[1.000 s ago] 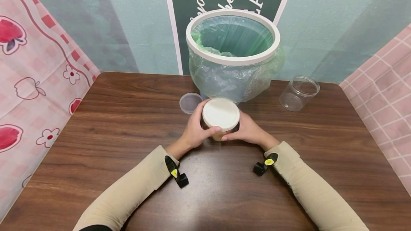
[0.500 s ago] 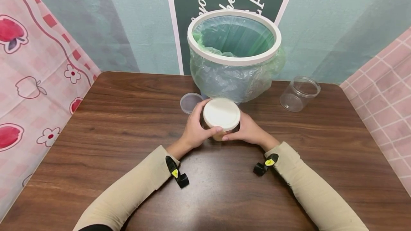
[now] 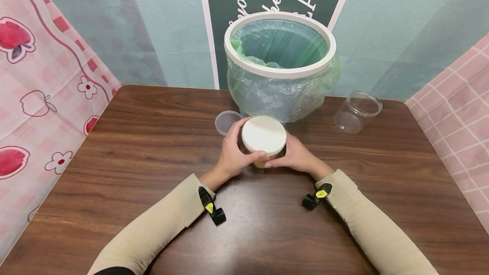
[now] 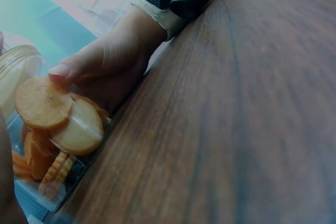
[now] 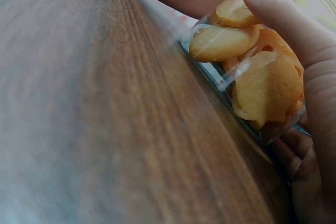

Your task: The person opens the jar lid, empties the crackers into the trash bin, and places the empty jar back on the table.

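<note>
A clear plastic jar with a white screw lid [image 3: 264, 134] stands on the brown table, in front of the bin. My left hand [image 3: 233, 152] grips its left side and my right hand [image 3: 299, 154] its right side, the thumbs nearly meeting at the front. Through the jar's wall the left wrist view shows round, golden biscuits [image 4: 43, 102] and orange pieces below them. In the right wrist view, more biscuits [image 5: 268, 85] lean against the clear wall, close to the right thumb [image 5: 283, 17]. Most of the fingers are hidden behind the jar.
A bin [image 3: 280, 71] with a white rim and a green plastic liner stands at the back. By its left foot lies a clear round lid [image 3: 225, 121]. An uncovered clear jar [image 3: 348, 120] is at the back right of the wooden table [image 3: 153, 139].
Both hands keep their grip on the jar, which stays in place. The whole head view has shifted very slightly.
</note>
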A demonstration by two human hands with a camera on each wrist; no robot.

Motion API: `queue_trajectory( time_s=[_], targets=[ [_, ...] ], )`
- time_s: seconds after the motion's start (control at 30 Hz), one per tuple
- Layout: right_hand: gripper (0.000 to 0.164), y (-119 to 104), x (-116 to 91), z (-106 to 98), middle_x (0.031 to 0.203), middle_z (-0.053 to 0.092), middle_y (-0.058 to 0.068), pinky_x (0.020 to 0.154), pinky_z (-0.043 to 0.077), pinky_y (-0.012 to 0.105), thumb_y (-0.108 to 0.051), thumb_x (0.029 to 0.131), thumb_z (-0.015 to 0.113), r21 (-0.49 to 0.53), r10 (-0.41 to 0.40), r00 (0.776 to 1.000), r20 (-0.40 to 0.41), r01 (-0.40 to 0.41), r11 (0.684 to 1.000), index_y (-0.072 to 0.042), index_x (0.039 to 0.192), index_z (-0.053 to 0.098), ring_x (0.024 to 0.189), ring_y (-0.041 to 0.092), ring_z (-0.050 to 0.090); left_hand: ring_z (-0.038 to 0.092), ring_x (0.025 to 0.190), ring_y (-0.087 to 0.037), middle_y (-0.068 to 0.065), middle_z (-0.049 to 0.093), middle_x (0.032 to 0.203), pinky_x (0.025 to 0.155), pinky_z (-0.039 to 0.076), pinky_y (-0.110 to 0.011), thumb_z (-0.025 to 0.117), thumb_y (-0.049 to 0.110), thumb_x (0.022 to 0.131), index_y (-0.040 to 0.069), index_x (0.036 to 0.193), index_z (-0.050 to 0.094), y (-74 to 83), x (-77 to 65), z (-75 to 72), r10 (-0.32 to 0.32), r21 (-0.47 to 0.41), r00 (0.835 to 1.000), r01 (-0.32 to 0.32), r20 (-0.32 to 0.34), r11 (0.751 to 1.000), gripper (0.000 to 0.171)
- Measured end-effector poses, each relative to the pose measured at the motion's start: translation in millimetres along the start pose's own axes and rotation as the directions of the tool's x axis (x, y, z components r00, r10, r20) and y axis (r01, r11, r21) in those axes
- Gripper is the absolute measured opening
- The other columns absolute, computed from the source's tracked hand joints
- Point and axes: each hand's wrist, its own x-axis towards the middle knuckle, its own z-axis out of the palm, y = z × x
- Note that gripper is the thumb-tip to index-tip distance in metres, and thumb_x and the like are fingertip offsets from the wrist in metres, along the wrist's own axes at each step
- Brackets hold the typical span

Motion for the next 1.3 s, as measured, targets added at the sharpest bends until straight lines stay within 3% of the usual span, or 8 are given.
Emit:
queue_trajectory(
  time_s=[0.33,0.83,1.1,1.3],
  targets=[
    [0.108,-2.0,-0.5,1.7,0.148,0.052,0.008,0.115,0.035,0.052,-0.025,0.064,0.097,-0.021,-0.013,1.000,-0.003,0.013,1.000,-0.012,0.154,0.036,0.136,0.026,0.049,0.056,0.126,-0.024,-0.008,0.059,0.137,0.109,0.045,-0.047,0.061,0.091,0.066,0.013,0.146,0.048,0.6,0.7,1.5,0.026,0.038,0.999,-0.025,-0.038,0.999,0.112],
    [0.106,-1.8,-0.5,0.3,0.147,0.053,0.008,0.112,0.039,0.051,-0.027,0.065,0.096,-0.048,-0.014,1.000,-0.001,0.014,0.999,-0.010,0.152,0.038,0.133,0.024,0.050,0.056,0.127,-0.024,-0.010,0.059,0.136,0.110,0.044,-0.046,0.055,0.096,0.065,0.008,0.145,0.048,3.4,1.5,3.7,0.004,0.021,0.998,-0.003,-0.056,1.000,0.119],
    [0.099,-3.6,-0.7,-0.6,0.144,0.054,0.009,0.116,0.036,0.045,-0.018,0.067,0.095,0.010,-0.015,1.000,-0.001,0.015,1.000,-0.009,0.149,0.041,0.132,0.023,0.050,0.056,0.126,-0.027,-0.013,0.058,0.136,0.110,0.044,-0.046,0.053,0.097,0.064,0.005,0.147,0.045,9.7,6.3,13.0,-0.060,-0.069,0.995,0.055,-0.074,0.996,0.124],
    [0.096,-2.0,-0.4,2.1,0.143,0.056,0.008,0.114,0.037,0.036,-0.018,0.067,0.095,0.014,-0.024,1.000,0.004,0.024,1.000,-0.010,0.148,0.043,0.130,0.020,0.051,0.057,0.125,-0.027,-0.013,0.059,0.136,0.110,0.043,-0.044,0.054,0.097,0.065,0.005,0.146,0.046,7.5,4.4,13.4,-0.054,-0.101,0.994,0.045,-0.091,0.994,0.123]
  ],
)
